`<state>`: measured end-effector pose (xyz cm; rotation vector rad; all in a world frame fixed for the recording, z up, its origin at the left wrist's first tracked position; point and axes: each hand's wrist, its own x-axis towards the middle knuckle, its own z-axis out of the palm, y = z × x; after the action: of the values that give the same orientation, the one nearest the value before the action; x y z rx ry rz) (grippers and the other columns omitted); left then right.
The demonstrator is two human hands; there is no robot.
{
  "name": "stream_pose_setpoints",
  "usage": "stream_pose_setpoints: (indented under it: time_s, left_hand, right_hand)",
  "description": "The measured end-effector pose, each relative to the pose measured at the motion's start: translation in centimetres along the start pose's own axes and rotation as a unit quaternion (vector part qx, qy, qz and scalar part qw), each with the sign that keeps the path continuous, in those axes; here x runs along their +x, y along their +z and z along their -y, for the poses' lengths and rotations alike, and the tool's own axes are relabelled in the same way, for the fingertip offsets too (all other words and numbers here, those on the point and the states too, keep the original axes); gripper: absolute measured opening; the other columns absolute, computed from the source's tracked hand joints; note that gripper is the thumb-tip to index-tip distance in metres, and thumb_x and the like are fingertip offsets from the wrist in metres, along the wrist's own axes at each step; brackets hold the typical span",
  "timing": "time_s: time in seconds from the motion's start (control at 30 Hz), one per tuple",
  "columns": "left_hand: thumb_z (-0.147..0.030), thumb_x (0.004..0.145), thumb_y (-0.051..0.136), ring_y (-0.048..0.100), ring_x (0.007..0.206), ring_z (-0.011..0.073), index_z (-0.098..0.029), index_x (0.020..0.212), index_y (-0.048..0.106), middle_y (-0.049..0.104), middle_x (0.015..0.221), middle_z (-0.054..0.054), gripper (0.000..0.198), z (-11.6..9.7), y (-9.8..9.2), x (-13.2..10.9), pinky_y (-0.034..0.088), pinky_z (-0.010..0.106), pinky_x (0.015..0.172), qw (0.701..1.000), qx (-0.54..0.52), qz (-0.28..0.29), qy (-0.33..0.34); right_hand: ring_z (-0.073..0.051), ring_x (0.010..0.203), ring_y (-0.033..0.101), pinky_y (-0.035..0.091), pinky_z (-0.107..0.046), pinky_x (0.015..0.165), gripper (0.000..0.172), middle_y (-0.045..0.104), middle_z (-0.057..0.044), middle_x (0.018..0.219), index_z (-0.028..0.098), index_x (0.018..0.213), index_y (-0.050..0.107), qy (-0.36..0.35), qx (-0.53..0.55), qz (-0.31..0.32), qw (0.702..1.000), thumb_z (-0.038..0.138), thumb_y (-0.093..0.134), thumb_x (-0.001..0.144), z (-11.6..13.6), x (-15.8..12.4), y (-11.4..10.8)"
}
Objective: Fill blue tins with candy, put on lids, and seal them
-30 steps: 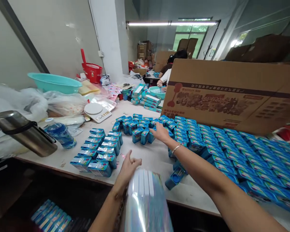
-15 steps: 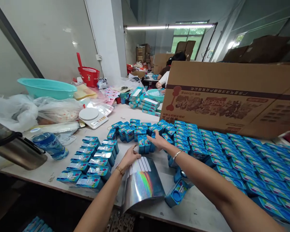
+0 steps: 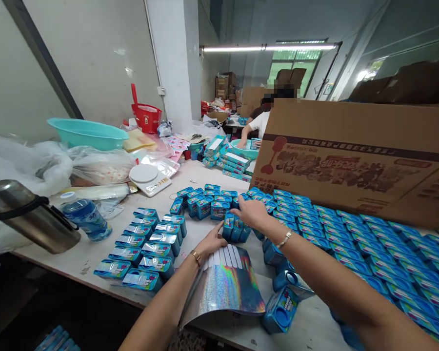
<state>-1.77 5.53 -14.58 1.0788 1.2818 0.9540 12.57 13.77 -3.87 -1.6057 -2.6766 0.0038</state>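
Note:
My left hand (image 3: pixel 212 242), with a watch on the wrist, is at the top edge of a shiny rainbow sticker sheet (image 3: pixel 229 287). Its fingertips reach the left side of a small group of blue boxes (image 3: pixel 236 228) standing just beyond the sheet. My right hand (image 3: pixel 251 210), with a bangle, reaches over the right of that group, its fingers bent down among the blue boxes; whatever they grip is hidden. White label strips (image 3: pixel 225 257) lie along the sheet's top. Two columns of blue boxes (image 3: pixel 155 248) stand to the left.
Rows of blue boxes (image 3: pixel 373 248) fill the right side, before a large cardboard carton (image 3: pixel 351 165). A steel flask (image 3: pixel 29 214), blue bottle (image 3: pixel 86 217) and white scale (image 3: pixel 149 180) stand left. A person (image 3: pixel 259 124) works behind.
The view has shifted, so things sit lower and farther right. The boxes between my hands have come apart from the cluster behind, toward the sheet. My right hand's fingers are now bent lower.

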Motion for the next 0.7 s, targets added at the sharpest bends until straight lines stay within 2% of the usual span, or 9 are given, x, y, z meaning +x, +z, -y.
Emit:
stream_pose_setpoints:
  time_s: [0.07, 0.13, 0.23, 0.37, 0.47, 0.57, 0.7]
  left_hand:
    - [-0.009, 0.059, 0.061, 0.042, 0.053, 0.0086, -0.011, 0.15, 0.031, 0.049, 0.059, -0.009, 0.096, 0.0, 0.5, -0.2, 0.029, 0.02, 0.052, 1.0, -0.018, -0.009, -0.016]
    - [-0.009, 0.059, 0.061, 0.044, 0.053, 0.0089, -0.012, 0.15, 0.028, 0.05, 0.06, -0.009, 0.097, 0.2, 0.8, -0.5, 0.031, 0.02, 0.053, 0.999, -0.038, -0.011, -0.022]
    - [-0.014, 0.067, 0.062, 0.049, 0.056, 0.0116, -0.007, 0.151, 0.022, 0.055, 0.061, -0.008, 0.094, 0.3, 0.0, -0.9, 0.036, 0.022, 0.057, 0.997, -0.029, -0.07, -0.024]
    - [-0.02, 0.083, 0.053, 0.059, 0.067, 0.0168, -0.001, 0.15, 0.018, 0.065, 0.068, -0.001, 0.078, -0.3, -2.9, -1.0, 0.043, 0.025, 0.068, 0.972, 0.057, -0.228, -0.018]
    - [-0.014, 0.085, 0.051, 0.065, 0.078, 0.0219, 0.001, 0.15, 0.019, 0.07, 0.076, 0.007, 0.074, -1.4, -4.5, -0.2, 0.045, 0.029, 0.075, 0.942, 0.14, -0.304, -0.019]
    - [-0.015, 0.087, 0.053, 0.068, 0.091, 0.027, 0.001, 0.148, 0.028, 0.072, 0.089, 0.015, 0.068, -2.3, -4.8, 0.8, 0.045, 0.032, 0.081, 0.923, 0.185, -0.337, -0.026]
    - [-0.018, 0.087, 0.058, 0.069, 0.097, 0.0287, -0.005, 0.144, 0.035, 0.073, 0.098, 0.017, 0.064, -2.9, -4.5, 1.9, 0.046, 0.032, 0.08, 0.907, 0.236, -0.348, -0.03]
  right_hand:
    - [-0.034, 0.113, 0.057, 0.048, -0.04, 0.085, 0.05, 0.063, -0.02, 0.117, 0.015, 0.128, 0.052, -0.078, -0.013, -0.012, 0.997, 0.049, 0.055, 0.091, 1.9, 2.4, -0.4]
    - [-0.034, 0.121, 0.05, 0.048, -0.041, 0.088, 0.051, 0.056, -0.02, 0.127, 0.015, 0.125, 0.054, -0.129, -0.04, 0.001, 0.991, 0.045, 0.066, 0.084, 3.8, 4.6, -0.1]
    - [-0.036, 0.121, 0.048, 0.044, -0.048, 0.095, 0.054, 0.051, -0.022, 0.13, 0.014, 0.123, 0.056, -0.131, -0.082, 0.026, 0.988, 0.035, 0.074, 0.076, 5.5, 6.6, 0.9]
    - [-0.037, 0.12, 0.047, 0.042, -0.05, 0.097, 0.057, 0.052, -0.021, 0.128, 0.015, 0.123, 0.055, -0.14, -0.091, 0.01, 0.986, 0.032, 0.075, 0.072, 5.6, 6.5, 1.9]
    - [-0.035, 0.113, 0.052, 0.042, -0.048, 0.095, 0.058, 0.055, -0.02, 0.124, 0.014, 0.125, 0.052, -0.156, -0.105, 0.005, 0.982, 0.022, 0.072, 0.071, 5.2, 5.6, 2.0]
    - [-0.033, 0.11, 0.054, 0.043, -0.047, 0.094, 0.057, 0.057, -0.019, 0.12, 0.012, 0.124, 0.05, -0.189, -0.112, 0.016, 0.975, 0.012, 0.067, 0.07, 4.8, 5.2, 1.8]
    - [-0.031, 0.108, 0.054, 0.046, -0.044, 0.088, 0.052, 0.058, -0.017, 0.119, 0.012, 0.119, 0.05, -0.29, -0.111, 0.048, 0.949, 0.008, 0.065, 0.069, 4.2, 5.1, 0.9]
